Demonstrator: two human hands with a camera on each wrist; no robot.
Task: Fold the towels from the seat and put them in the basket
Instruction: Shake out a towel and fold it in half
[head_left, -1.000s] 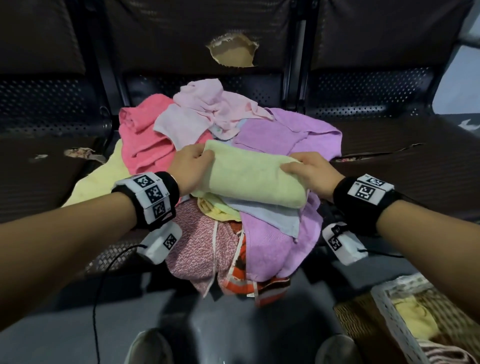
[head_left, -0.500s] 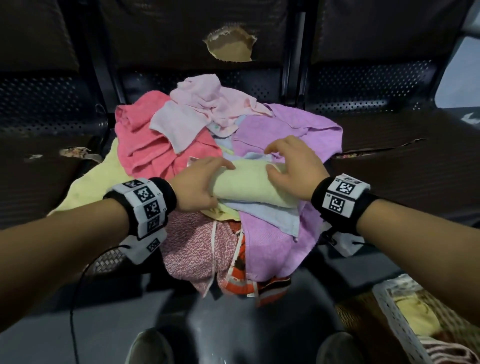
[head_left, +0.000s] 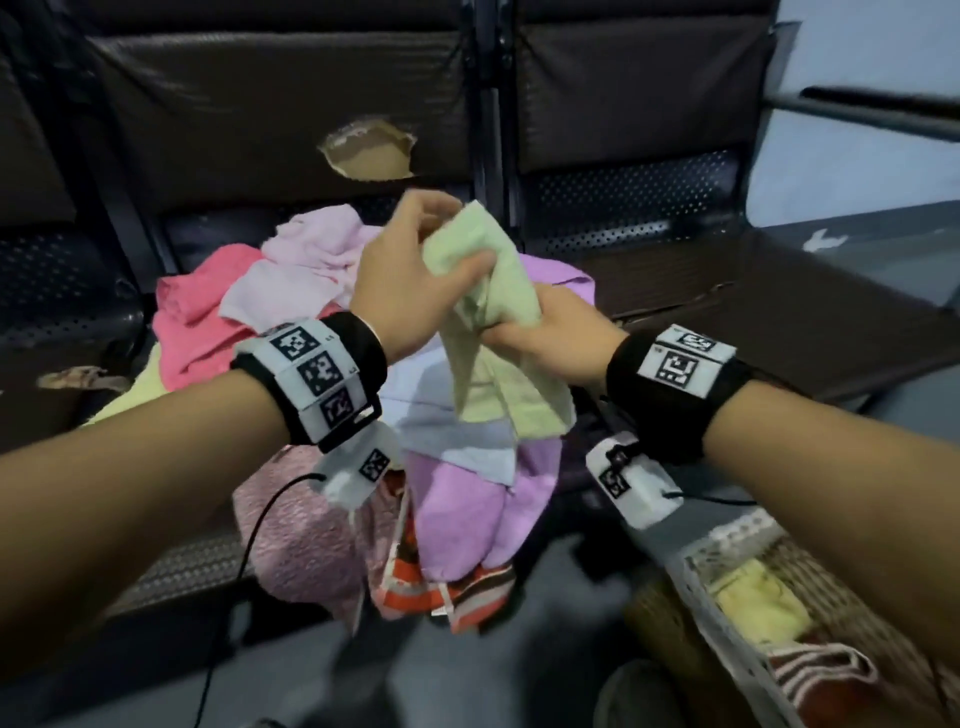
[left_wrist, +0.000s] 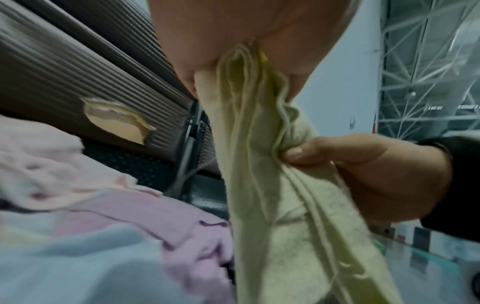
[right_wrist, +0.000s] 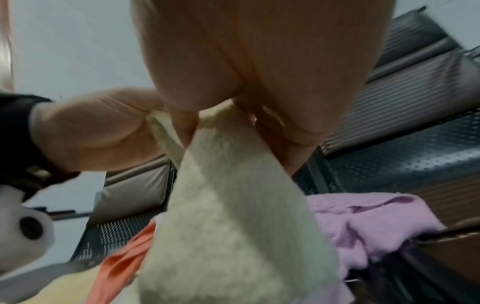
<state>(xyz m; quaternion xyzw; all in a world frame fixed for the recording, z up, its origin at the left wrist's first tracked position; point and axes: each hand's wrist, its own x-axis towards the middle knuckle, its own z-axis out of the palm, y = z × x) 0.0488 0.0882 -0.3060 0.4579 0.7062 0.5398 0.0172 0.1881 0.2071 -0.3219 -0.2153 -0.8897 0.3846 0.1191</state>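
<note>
Green towel, head view: the green towel (head_left: 493, 332) has been lifted off the pile of towels (head_left: 322, 291), where half a second ago it lay as a flat folded bundle under both hands; it is now held upright in the air, with its lower layers fanned loose below the hands.
Meaning for the task: the fold appears to have slackened in the lift, so the towel is judged not yet ready for the basket (head_left: 717, 597), which is seen below and to the right of the right hand, with a yellow towel (head_left: 758, 608) already inside.
Left hand, head view: the left hand (head_left: 410, 280) is curled round the towel's upper end, above and just left of the right hand.
Right hand, head view: the right hand (head_left: 550, 338) is closed round the towel's middle, touching the cloth directly under the left hand.
Left wrist view: the towel (left_wrist: 259, 144) is seen bunched in pleats out of the closed palm; the right hand's thumb (left_wrist: 298, 152) is pressed into the cloth below.
Right wrist view: the towel (right_wrist: 228, 205) is pinched between curled fingers (right_wrist: 270, 127) and hangs down wide; the purple towel (right_wrist: 369, 222) lies on the seat (right_wrist: 415, 156) beneath and to the right.
</note>
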